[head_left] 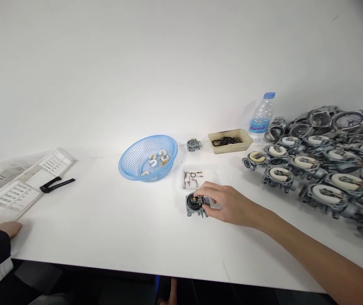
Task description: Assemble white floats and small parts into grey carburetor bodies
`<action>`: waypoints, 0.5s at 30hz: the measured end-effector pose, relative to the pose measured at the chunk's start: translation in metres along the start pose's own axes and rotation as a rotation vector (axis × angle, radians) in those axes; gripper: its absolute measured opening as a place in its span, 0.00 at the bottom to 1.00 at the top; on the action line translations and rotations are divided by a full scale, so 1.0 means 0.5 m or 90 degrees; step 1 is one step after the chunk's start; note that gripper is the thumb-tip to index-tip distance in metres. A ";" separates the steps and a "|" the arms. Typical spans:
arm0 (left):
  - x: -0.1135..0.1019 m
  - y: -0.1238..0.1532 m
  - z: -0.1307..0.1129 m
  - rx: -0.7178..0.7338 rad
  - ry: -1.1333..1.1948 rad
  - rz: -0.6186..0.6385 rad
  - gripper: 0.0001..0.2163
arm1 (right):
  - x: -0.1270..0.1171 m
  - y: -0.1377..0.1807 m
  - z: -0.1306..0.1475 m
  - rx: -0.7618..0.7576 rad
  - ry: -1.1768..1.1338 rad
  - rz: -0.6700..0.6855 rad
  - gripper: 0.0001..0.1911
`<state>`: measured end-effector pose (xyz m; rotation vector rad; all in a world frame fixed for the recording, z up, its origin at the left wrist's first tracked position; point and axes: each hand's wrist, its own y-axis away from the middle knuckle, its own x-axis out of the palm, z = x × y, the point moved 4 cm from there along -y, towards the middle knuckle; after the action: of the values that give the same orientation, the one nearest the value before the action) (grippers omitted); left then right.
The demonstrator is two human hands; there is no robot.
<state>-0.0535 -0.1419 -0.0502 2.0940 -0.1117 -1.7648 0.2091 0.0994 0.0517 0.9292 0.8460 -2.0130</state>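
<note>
My right hand [224,203] is at a carburetor body [194,205] that lies on the white table with its open bowl side up. Thumb and index finger close on its right side, by the small metal and brass parts in the middle; whether a tiny part is between the fingertips is hidden. Just behind it is a shallow clear tray [211,174] with small pins, a black ring and little metal parts. Below the table's front edge a bit of skin shows, seemingly my left hand [170,294], its fingers mostly hidden.
A blue basket [124,169] holds several white floats. Behind stand another carburetor [193,145], a tub [232,149] of black rings and a bottle [260,116]. Many carburetors [327,195] crowd the right. At left are white racks [19,192], a black strap [56,185] and another person's hand [9,228].
</note>
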 end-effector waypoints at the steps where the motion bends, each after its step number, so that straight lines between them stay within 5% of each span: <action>1: -0.016 -0.001 0.014 0.008 0.002 -0.008 0.17 | 0.001 0.000 -0.001 -0.002 0.001 0.000 0.17; 8: -0.086 -0.004 0.066 0.068 0.025 -0.036 0.19 | -0.002 0.003 0.002 -0.007 -0.001 0.001 0.17; 15: -0.042 -0.009 0.004 0.073 0.033 -0.018 0.14 | -0.004 0.003 0.004 -0.001 -0.004 0.002 0.17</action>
<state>-0.0605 -0.1316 -0.0324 2.2316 -0.1732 -1.7573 0.2105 0.0978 0.0539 0.9225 0.8417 -2.0107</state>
